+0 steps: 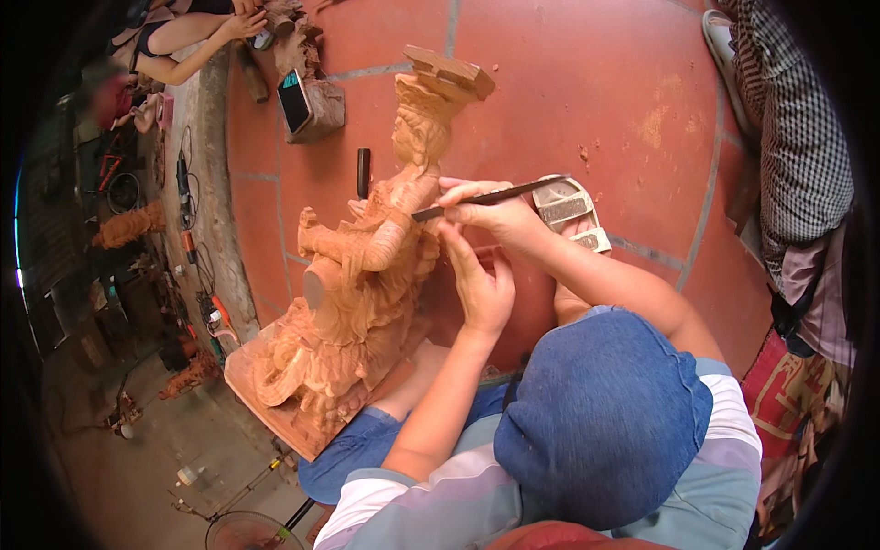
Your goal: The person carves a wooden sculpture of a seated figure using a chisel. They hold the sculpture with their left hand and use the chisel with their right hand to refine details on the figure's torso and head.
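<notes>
A carved wooden figure point(367, 261) leans diagonally in front of me, its square base board point(316, 431) near my lap and a small block-shaped end point(449, 73) pointing away. My right hand point(495, 215) grips a long, thin dark bar-like tool, perhaps a chisel or file point(532, 187). The tool's tip meets the upper part of the carving. Just below it is my left hand point(484, 291), holding nothing, with fingers stretched toward the tip and thumb apart. Whether its fingertips touch the carving or the tool, I cannot tell.
A phone point(294, 101) leans on a wooden block point(325, 112). Near the carving stands a dark cylinder point(364, 172); beyond my right hand lies a pale slipper point(573, 211). Another person's hands point(243, 23) are far left. Checked clothing point(807, 137) is at right, a fan point(247, 532) lower left.
</notes>
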{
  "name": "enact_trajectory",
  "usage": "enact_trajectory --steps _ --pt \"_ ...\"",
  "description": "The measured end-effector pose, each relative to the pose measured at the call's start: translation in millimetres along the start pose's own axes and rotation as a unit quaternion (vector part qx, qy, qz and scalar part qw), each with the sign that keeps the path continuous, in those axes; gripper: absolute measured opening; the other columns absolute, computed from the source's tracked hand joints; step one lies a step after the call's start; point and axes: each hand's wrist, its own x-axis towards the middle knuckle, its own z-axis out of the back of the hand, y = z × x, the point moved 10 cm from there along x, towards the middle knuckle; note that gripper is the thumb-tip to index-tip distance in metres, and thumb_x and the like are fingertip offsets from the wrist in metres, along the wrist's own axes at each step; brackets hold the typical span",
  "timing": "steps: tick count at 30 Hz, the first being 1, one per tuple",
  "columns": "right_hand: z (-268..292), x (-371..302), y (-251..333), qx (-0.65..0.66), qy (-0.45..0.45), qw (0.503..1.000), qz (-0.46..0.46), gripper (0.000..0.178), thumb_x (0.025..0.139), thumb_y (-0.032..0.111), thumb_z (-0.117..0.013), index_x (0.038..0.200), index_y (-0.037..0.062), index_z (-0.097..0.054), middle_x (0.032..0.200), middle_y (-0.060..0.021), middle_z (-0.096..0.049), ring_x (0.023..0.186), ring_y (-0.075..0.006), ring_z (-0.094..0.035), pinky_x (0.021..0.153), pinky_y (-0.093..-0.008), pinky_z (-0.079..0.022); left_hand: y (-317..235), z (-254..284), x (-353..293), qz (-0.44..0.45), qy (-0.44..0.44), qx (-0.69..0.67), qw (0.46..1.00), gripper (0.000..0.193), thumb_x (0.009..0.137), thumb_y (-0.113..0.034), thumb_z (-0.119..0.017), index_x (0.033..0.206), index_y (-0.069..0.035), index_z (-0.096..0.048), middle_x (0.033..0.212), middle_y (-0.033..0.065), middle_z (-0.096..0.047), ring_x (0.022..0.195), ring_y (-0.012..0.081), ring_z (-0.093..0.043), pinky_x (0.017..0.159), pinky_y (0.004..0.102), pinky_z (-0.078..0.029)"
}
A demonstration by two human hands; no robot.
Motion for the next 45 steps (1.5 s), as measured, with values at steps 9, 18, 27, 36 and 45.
enact_trajectory --steps 9,18,27,36,45 --pt "22 3 -35 0.14 -0.054 0.986 -0.073 0.009 0.087 0.008 -0.065 0.095 0.0057 -0.065 0.119 -0.011 -0.061 0.098 -0.0135 -0.06 0.082 -0.0265 -0.05 19 -20 14 0.05 0.08 -0.002 0.996 0.092 0.085 0.004 -0.047 0.149 -0.022 0.014 0.109 0.0169 -0.061 0.078 0.0182 -0.063 0.068 0.0308 -0.052" --pt "5 8 -9 0.15 -0.009 0.988 -0.039 0.01 0.085 0.014 -0.069 0.089 0.0061 -0.066 0.088 0.0009 -0.062 0.082 -0.0087 -0.058 0.072 -0.0256 -0.051 19 -5 14 0.092 0.068 -0.016 0.993 0.094 0.083 0.002 -0.052 0.15 -0.02 0.01 0.105 0.0144 -0.061 0.067 0.016 -0.062 0.061 0.0279 -0.051" --pt "17 8 -23 0.249 -0.02 0.967 -0.047 0.01 0.087 0.008 -0.066 0.095 0.0059 -0.062 0.11 -0.0076 -0.063 0.099 -0.0153 -0.061 0.076 -0.0285 -0.053 20 -14 31 0.051 0.131 0.042 0.989 0.094 0.085 -0.002 -0.052 0.149 -0.023 0.015 0.089 0.0123 -0.065 0.071 0.019 -0.064 0.065 0.0303 -0.051" --pt "7 22 -16 0.132 0.029 0.99 -0.026 0.012 0.085 0.01 -0.068 0.094 0.0028 -0.066 0.092 -0.0028 -0.066 0.084 -0.0103 -0.06 0.076 -0.0255 -0.05 36 -15 26 0.094 0.126 0.008 0.988 0.091 0.088 -0.003 -0.049 0.147 -0.022 0.017 0.082 0.0102 -0.068 0.064 0.0179 -0.066 0.061 0.0309 -0.053" --pt "9 17 -22 0.134 0.014 0.988 -0.076 0.014 0.086 0.012 -0.069 0.098 0.0066 -0.063 0.093 -0.0023 -0.064 0.085 -0.0121 -0.062 0.074 -0.0267 -0.052 33 -5 31 0.079 0.076 0.062 0.992 0.092 0.084 -0.004 -0.051 0.149 -0.021 0.011 0.082 0.0175 -0.067 0.07 0.0329 -0.066 0.063 0.0424 -0.053"
